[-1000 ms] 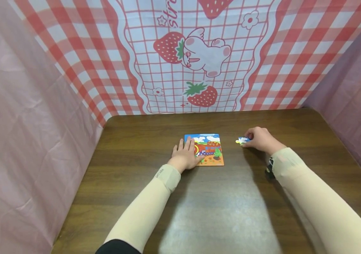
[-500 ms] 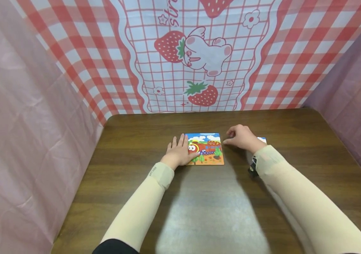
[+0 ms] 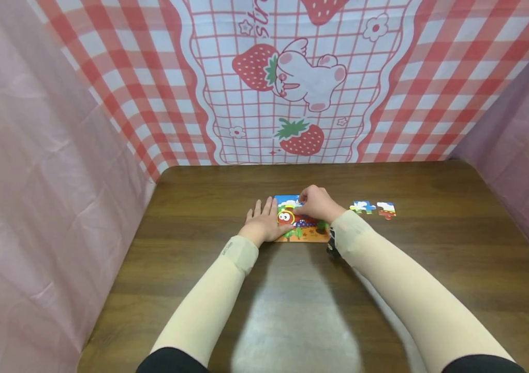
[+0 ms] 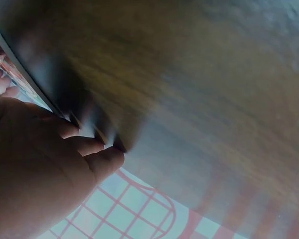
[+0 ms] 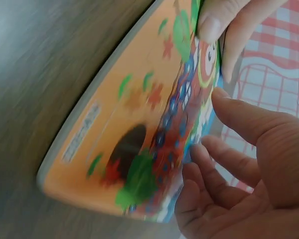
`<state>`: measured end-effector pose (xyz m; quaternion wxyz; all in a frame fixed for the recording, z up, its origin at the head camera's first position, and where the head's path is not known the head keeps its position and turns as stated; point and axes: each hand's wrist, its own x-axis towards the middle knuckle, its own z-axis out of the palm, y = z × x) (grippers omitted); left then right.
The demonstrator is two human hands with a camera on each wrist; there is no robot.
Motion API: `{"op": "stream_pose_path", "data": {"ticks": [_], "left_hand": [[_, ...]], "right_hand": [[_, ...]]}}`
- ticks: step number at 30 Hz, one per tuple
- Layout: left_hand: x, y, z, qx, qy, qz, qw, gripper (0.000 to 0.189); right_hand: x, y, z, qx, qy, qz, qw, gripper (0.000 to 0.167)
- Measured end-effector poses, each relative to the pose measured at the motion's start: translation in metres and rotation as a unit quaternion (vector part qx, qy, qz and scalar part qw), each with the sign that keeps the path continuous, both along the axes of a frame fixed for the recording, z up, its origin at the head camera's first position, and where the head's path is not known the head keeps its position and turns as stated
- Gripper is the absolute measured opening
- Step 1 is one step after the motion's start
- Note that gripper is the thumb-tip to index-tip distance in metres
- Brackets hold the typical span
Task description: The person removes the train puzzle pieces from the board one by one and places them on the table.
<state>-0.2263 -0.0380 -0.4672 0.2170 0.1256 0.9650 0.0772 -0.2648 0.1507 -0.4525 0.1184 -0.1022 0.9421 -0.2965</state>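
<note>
A small jigsaw puzzle with a red train picture lies in the middle of the table in the head view. My left hand rests along its left side, fingers extended and the thumb lying over the picture. Over the upper middle part is my right hand, covering some sky and train. The right wrist view has the thumb and bent fingers of that hand at the sky strip, thumb and index tips apart, with no piece seen between them. In the left wrist view, the left hand spans the puzzle's edge.
Right of the puzzle, two loose jigsaw pieces lie side by side: a blue and white piece and a white and red piece. The brown wooden table ends at a checked strawberry cloth; pink curtains flank it.
My right hand has let go of the blue and white piece beside the other loose one and moved left over the puzzle. My left hand has shifted slightly toward the puzzle's left edge.
</note>
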Motion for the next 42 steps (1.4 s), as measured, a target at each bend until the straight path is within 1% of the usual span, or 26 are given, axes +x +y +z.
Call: {"op": "stream_pose_path", "data": {"ticks": [4,10,13,16,17,20,23,29,31,36,38,42], "left_hand": [[0.002,0.0,0.001,-0.005,0.003,-0.005,1.0,0.096],[0.001,0.001,0.003,-0.01,0.002,-0.003,0.9999,0.089],[0.001,0.002,0.004,-0.016,0.002,0.004,0.9999,0.088],[-0.003,0.003,-0.001,-0.02,-0.002,0.01,0.9997,0.088],[-0.004,0.003,-0.002,-0.017,-0.001,0.011,0.9998,0.089],[-0.009,0.003,-0.01,-0.015,-0.011,0.014,0.9997,0.09],[-0.01,0.002,-0.012,-0.011,-0.016,0.017,0.9997,0.091],[-0.003,0.002,-0.003,-0.007,-0.004,0.015,0.9999,0.089],[-0.005,0.002,-0.005,-0.008,-0.004,0.016,0.9998,0.09],[-0.006,0.003,-0.008,-0.008,-0.007,0.019,0.9998,0.091],[-0.003,0.003,-0.003,-0.006,-0.005,0.019,0.9998,0.091],[-0.001,0.003,0.0,-0.007,-0.003,0.017,0.9998,0.09]], "right_hand": [[0.0,-0.011,0.0,0.0,-0.006,-0.02,0.9998,0.043],[0.003,-0.024,0.006,0.003,-0.016,-0.043,0.9989,0.029],[0.002,-0.028,0.006,0.006,-0.02,-0.051,0.9985,0.037],[0.001,-0.032,0.005,0.017,-0.016,-0.06,0.9979,0.042],[0.002,-0.034,0.005,0.024,-0.012,-0.063,0.9977,0.04],[0.003,-0.039,0.005,0.035,-0.005,-0.072,0.9968,0.035],[0.004,-0.043,0.005,0.039,-0.003,-0.078,0.9962,0.033],[0.002,-0.047,0.004,0.035,-0.002,-0.089,0.9955,0.032],[0.0,-0.047,0.003,0.031,-0.006,-0.092,0.9953,0.031],[-0.001,-0.046,0.003,0.018,-0.026,-0.098,0.9947,0.031],[0.0,-0.045,0.004,0.015,-0.029,-0.101,0.9943,0.031],[-0.001,-0.045,0.003,0.021,-0.029,-0.105,0.9939,0.032]]}}
